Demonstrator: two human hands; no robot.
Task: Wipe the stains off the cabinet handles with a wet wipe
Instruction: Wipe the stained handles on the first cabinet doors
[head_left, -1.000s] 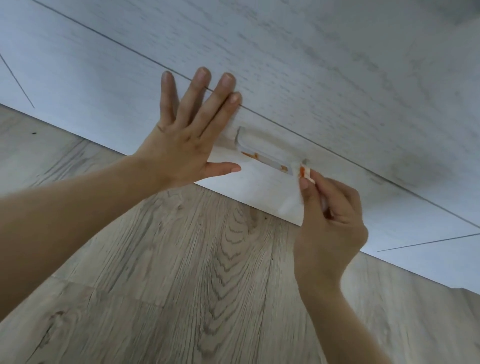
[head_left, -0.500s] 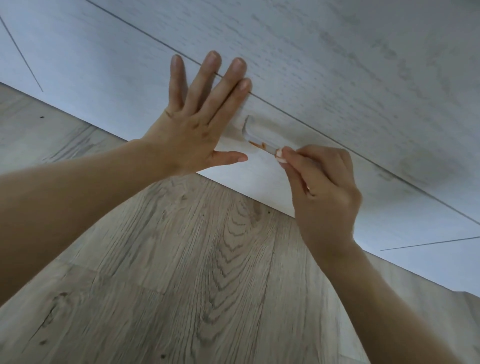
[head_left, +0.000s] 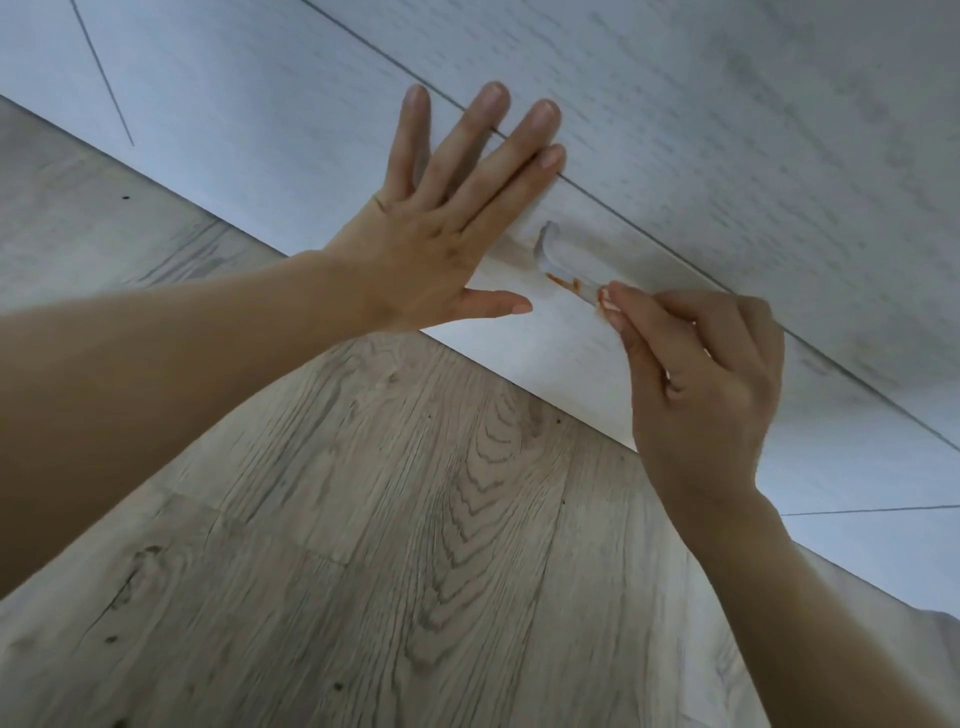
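Observation:
A pale bar handle (head_left: 555, 264) sticks out from the white wood-grain cabinet front (head_left: 675, 130). An orange-brown stain (head_left: 563, 282) marks the handle's left part. My right hand (head_left: 706, 395) pinches a small wet wipe (head_left: 603, 300) against the handle just right of the stain; the wipe is mostly hidden by my fingers and shows orange smears. My left hand (head_left: 441, 228) lies flat with straight, spread fingers on the cabinet front, left of the handle. The handle's right part is hidden behind my right hand.
Grey-brown wood-grain floor (head_left: 363, 545) runs below the cabinet's bottom edge. Thin dark seams (head_left: 104, 78) divide the cabinet into panels. A pale sleeve or cloth edge (head_left: 930, 639) shows at the lower right.
My right hand has slid the wipe leftward along the handle from its right end toward the stain. My left hand stays flat on the cabinet front.

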